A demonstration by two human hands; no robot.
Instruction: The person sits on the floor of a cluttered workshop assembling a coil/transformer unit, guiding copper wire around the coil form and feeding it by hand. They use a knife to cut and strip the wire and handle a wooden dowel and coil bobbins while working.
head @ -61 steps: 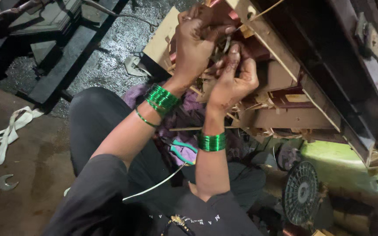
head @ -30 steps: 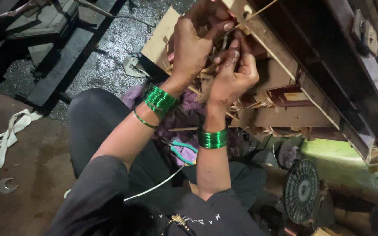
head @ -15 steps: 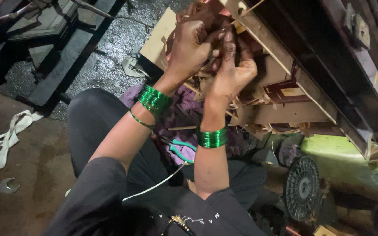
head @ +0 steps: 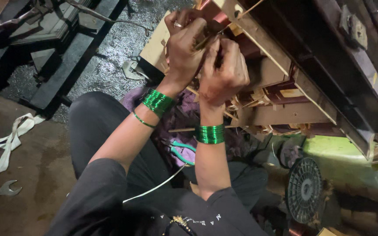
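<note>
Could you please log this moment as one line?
left hand: gripping thin stick | right hand: closed at wooden slats | pliers: on lap

Spanner point(head: 0, 190) and white strap point(head: 5, 142) on floor; teal-handled pliers point(head: 181, 151) on lap; black round grille point(head: 304, 190).

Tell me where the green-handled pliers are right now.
In the head view the green-handled pliers lie on the person's lap, low and centre, on purple cloth between the two forearms, just below the right wrist's green bangles.

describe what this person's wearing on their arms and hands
Both arms come out of dark sleeves pushed up past the elbows. The left wrist carries a stack of shiny green bangles plus one thin green bangle below it. The right wrist has a similar green stack. A ring shows on one finger.
</note>
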